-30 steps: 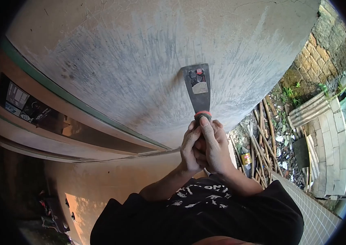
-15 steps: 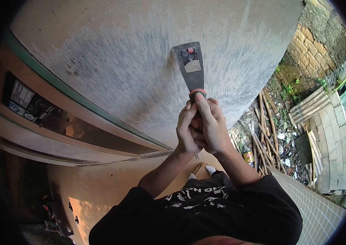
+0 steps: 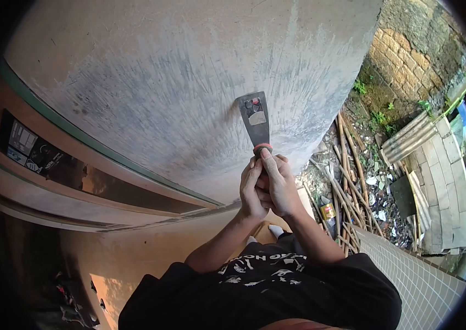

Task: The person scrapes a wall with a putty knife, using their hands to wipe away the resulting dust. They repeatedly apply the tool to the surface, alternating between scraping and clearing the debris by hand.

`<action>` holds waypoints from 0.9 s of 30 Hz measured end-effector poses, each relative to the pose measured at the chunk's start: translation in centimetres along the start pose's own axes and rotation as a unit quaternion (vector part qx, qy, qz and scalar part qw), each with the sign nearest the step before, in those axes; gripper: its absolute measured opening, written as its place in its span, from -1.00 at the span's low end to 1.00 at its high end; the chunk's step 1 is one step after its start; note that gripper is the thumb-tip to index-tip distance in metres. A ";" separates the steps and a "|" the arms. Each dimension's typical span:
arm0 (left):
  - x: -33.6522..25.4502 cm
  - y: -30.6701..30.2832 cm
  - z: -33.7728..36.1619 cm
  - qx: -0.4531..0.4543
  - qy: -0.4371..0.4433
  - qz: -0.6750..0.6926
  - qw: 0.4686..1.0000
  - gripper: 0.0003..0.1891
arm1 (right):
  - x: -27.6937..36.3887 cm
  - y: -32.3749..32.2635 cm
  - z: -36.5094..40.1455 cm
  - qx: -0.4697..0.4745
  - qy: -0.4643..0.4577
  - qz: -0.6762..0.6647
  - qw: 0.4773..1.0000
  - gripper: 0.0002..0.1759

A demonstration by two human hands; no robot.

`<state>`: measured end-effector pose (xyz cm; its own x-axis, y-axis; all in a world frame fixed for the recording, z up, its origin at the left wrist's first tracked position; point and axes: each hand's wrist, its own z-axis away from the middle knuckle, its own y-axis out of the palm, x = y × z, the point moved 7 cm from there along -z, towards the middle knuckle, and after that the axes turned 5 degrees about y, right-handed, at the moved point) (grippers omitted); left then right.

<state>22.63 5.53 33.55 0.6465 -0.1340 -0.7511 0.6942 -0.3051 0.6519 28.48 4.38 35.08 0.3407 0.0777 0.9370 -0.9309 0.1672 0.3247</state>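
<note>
Both hands wrap round the handle of a putty knife [image 3: 256, 118], a wide dark blade with a worn sticker and a reddish collar. My left hand [image 3: 253, 190] and my right hand [image 3: 282, 184] press together, thumbs up near the collar, and hide most of the handle. Pale dust coats the fingers. The blade points away from me, its wide edge right at the wall [image 3: 172, 104], and casts a shadow to the left. Scraped grey-white streaks cover the wall's middle, with unscraped beige paint above.
Left of the wall runs a green-edged window frame [image 3: 87, 135] with a labelled dark pane [image 3: 37, 148]. Beyond the wall's right edge lie bamboo poles [image 3: 348, 176], rubble and a yellow can [image 3: 327, 212]. A brick wall [image 3: 403, 55] stands behind, and a tiled ledge [image 3: 403, 280] is at lower right.
The putty knife and both hands have come down along the wall, closer to my body. The view has shifted slightly. Both hands keep their grip.
</note>
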 end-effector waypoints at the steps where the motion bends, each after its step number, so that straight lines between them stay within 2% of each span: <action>1: 0.2 0.0 0.0 -0.008 -0.008 0.030 0.999 -0.63 | -0.2 -0.5 0.0 -0.016 0.013 0.019 1.000 -0.52; 2: 0.5 -0.1 -0.1 -0.018 -0.018 0.060 0.998 -0.67 | -0.1 -0.5 -0.2 -0.016 0.012 0.019 1.000 -0.52; 4: 1.5 -0.5 -0.7 -0.011 -0.043 0.025 0.999 -0.62 | 0.3 0.0 -0.5 0.011 0.017 -0.108 0.994 -0.59; 8: 1.0 0.5 -1.2 -0.011 -0.028 0.024 0.999 -0.62 | 0.7 -0.5 -0.5 0.027 0.033 -0.067 0.997 -0.57; 10: 0.3 0.8 -1.4 -0.031 -0.031 0.023 0.999 -0.65 | 0.4 -0.9 -0.5 -0.020 0.035 -0.016 0.999 -0.51; 12: 0.1 0.7 -1.4 -0.053 -0.037 0.023 0.998 -0.68 | 1.1 -0.8 -1.3 -0.023 0.031 -0.004 0.999 -0.50; 13: 1.0 -0.4 -2.3 0.003 -0.039 -0.042 0.998 -0.57 | 1.5 -1.0 -1.3 -0.029 0.027 0.011 0.999 -0.49; 14: 1.5 -0.8 -1.9 -0.003 -0.042 -0.042 0.998 -0.57 | 1.3 -1.3 -1.0 -0.028 0.033 0.010 0.999 -0.49; 16: 1.2 0.0 -1.9 0.001 -0.034 -0.047 0.998 -0.56 | 1.0 -1.1 -0.7 0.051 0.097 -0.055 0.992 -0.53; 17: 0.8 0.6 -1.1 -0.016 -0.041 -0.029 0.999 -0.55 | 1.7 -1.1 0.0 -0.018 0.066 0.033 0.997 -0.52; 18: 0.8 0.6 -0.9 -0.015 -0.039 -0.029 0.999 -0.55 | 1.0 -0.9 0.0 -0.017 0.064 0.033 0.997 -0.52; 20: 0.5 0.7 -0.6 -0.008 -0.018 0.019 1.000 -0.62 | 1.6 -1.5 -0.1 -0.097 -0.096 0.179 0.974 -0.48; 21: 0.8 -0.6 -0.7 -0.080 -0.008 -0.045 0.996 -0.62 | 0.7 -1.4 -0.7 -0.048 -0.017 0.147 0.988 -0.48; 22: 1.1 -1.2 -1.1 -0.081 -0.008 -0.045 0.996 -0.62 | 1.3 -1.4 -0.9 -0.047 -0.016 0.147 0.988 -0.48; 23: 1.6 -1.1 -1.6 -0.045 -0.009 -0.017 0.999 -0.72 | 1.3 -1.4 -1.0 -0.039 0.032 0.110 0.993 -0.48; 24: 1.9 -0.8 -2.0 -0.010 -0.011 0.012 1.000 -0.70 | 0.8 -1.5 -0.9 -0.031 0.082 0.073 0.993 -0.48; 25: -0.8 2.7 -1.5 -0.125 0.014 -0.030 0.992 -0.68 | 1.2 -1.9 -1.1 -0.036 -0.003 0.136 0.990 -0.49; 26: 0.1 1.6 -1.0 -0.123 0.014 -0.030 0.992 -0.68 | 0.7 -2.2 -0.9 -0.038 -0.004 0.136 0.990 -0.49; 27: 2.2 -0.4 -0.2 -0.101 -0.026 -0.006 0.995 -0.73 | 0.5 -2.4 -0.5 -0.056 -0.019 0.148 0.987 -0.49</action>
<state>23.87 5.58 31.69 0.6244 -0.1820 -0.7596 0.7542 -0.1122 0.6469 30.98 4.50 34.70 0.0493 0.1029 0.9935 -0.9680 0.2501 0.0222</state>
